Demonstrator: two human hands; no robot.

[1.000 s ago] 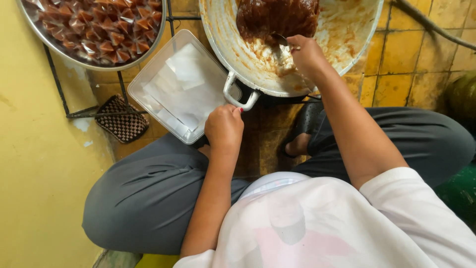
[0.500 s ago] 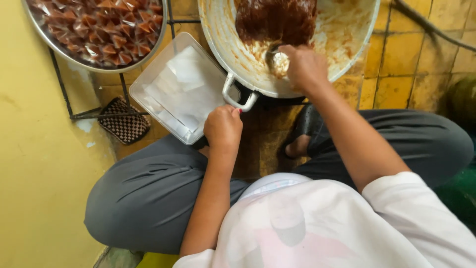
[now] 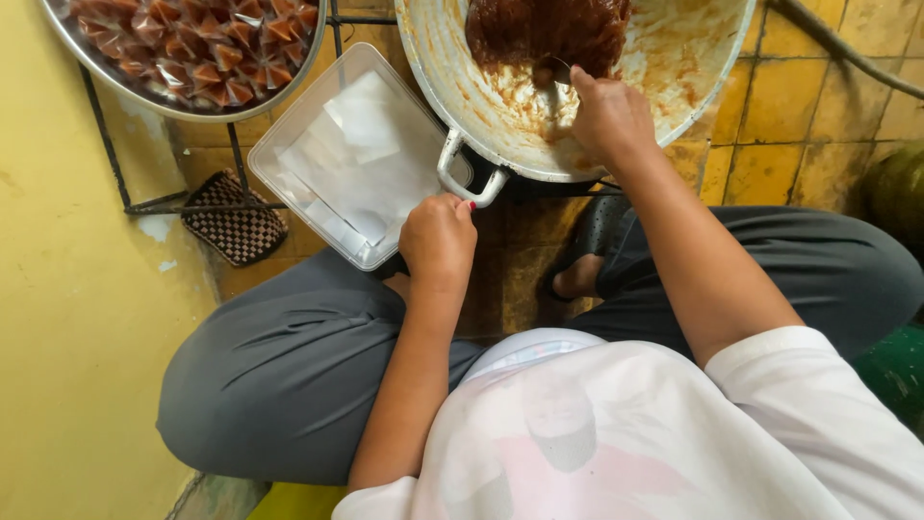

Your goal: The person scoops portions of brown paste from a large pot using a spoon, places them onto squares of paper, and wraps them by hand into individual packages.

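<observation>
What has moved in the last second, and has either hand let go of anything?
The right hand has carried the spoon from the scraped near side of the big pan up to the edge of the brown paste; it has kept hold of the spoon. The left hand has stayed closed just below the pan handle. The clear tray and the dish of wrapped pieces have not shifted.

Soft, even daylight, no harsh glare.
Faint shadows pool under the pan; edges bow slightly, the right hand looks a little blurred.
</observation>
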